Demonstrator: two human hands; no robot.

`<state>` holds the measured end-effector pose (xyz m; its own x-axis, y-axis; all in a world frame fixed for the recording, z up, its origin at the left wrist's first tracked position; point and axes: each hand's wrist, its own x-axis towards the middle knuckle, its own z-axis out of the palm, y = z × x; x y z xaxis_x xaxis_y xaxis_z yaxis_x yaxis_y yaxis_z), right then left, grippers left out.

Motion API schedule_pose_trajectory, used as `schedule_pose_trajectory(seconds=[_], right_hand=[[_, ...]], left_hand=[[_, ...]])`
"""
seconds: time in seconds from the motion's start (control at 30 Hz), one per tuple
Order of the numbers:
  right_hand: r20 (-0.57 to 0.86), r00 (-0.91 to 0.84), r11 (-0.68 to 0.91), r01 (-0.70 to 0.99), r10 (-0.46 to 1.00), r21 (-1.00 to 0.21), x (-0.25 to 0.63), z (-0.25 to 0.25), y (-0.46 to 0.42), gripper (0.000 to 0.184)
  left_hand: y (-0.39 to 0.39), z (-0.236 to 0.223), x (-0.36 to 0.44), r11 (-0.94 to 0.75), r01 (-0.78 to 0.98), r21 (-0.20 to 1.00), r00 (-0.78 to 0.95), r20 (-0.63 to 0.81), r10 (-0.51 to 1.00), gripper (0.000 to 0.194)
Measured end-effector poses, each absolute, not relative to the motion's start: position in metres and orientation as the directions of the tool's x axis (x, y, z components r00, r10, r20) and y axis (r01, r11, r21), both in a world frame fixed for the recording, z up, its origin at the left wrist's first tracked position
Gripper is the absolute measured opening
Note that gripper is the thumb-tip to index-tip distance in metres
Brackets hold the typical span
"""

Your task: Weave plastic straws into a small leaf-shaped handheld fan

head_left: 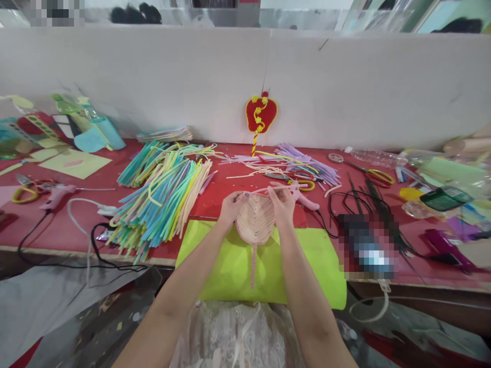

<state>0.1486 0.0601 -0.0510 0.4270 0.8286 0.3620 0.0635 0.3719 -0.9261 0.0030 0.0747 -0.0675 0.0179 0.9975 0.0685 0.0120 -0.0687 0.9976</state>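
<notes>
A pale pink fan-shaped piece [255, 220] made of pipe cleaners stands over the yellow-green sheet [310, 260], its thin handle pointing down toward me. My left hand [231, 208] is closed on its upper left edge. At the upper right edge, my right hand [283, 204] pinches a pink pipe cleaner [262, 190] that runs along the fan's top. Some of the fingertips are hidden behind the fan. Just right of my right hand lies a pink glue gun [307, 200] with its black cord.
Bundles of coloured pipe cleaners [161, 197] fill the left middle. Purple pipe cleaners [303, 163] and yellow-handled scissors [303, 184] lie behind my hands. A red fan [261, 113] leans at the white partition [172, 82]. Another glue gun [57, 197] is left; cords and plastic bottles [378, 157] are right.
</notes>
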Motion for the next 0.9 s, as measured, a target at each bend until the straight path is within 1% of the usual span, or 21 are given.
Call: schedule_pose_trajectory(seconds=[0.07,0.13,0.27,0.4,0.5,0.57,0.67,0.77,0.9], right_hand=[[0.343,0.498,0.407,-0.022,0.797,-0.913,0.151,-0.052,0.062,0.026],[0.327,0.559,0.433,-0.064,0.762,-0.899,0.153,-0.052,0.063,0.024],[0.341,0.580,0.441,-0.035,0.739,-0.897,0.153,-0.052,0.063,0.024],[0.384,0.503,0.382,0.111,0.774,-0.917,0.153,-0.054,0.060,0.023],[0.357,0.420,0.308,0.181,0.834,-0.934,0.158,-0.059,0.056,0.024],[0.344,0.416,0.276,0.216,0.842,-0.937,0.162,-0.063,0.051,0.025],[0.336,0.383,0.251,0.256,0.860,-0.933,0.171,-0.065,0.043,0.024],[0.317,0.279,0.232,0.299,0.906,-0.926,0.179,-0.062,0.034,0.025],[0.379,0.164,0.272,0.453,0.911,-0.849,0.187,-0.056,0.023,0.026]], left_hand=[[0.075,-0.068,0.003,-0.061,-0.005,0.998,-0.001,0.061,0.998,0.028],[0.076,-0.069,0.002,-0.061,-0.021,0.998,-0.017,0.061,0.998,0.029],[0.078,-0.068,-0.001,-0.086,-0.046,0.995,-0.076,0.083,0.994,0.030],[0.079,-0.065,-0.003,-0.096,-0.107,0.990,-0.171,0.077,0.982,0.030],[0.080,-0.064,-0.005,-0.092,-0.169,0.981,-0.200,0.057,0.978,0.030],[0.080,-0.065,-0.005,-0.091,-0.193,0.977,-0.193,0.053,0.980,0.030],[0.081,-0.066,-0.005,-0.071,-0.165,0.984,-0.170,0.043,0.985,0.028],[0.080,-0.066,-0.005,-0.052,-0.145,0.988,-0.163,0.029,0.986,0.028],[0.079,-0.064,-0.005,-0.077,-0.136,0.988,-0.153,0.056,0.987,0.028]])
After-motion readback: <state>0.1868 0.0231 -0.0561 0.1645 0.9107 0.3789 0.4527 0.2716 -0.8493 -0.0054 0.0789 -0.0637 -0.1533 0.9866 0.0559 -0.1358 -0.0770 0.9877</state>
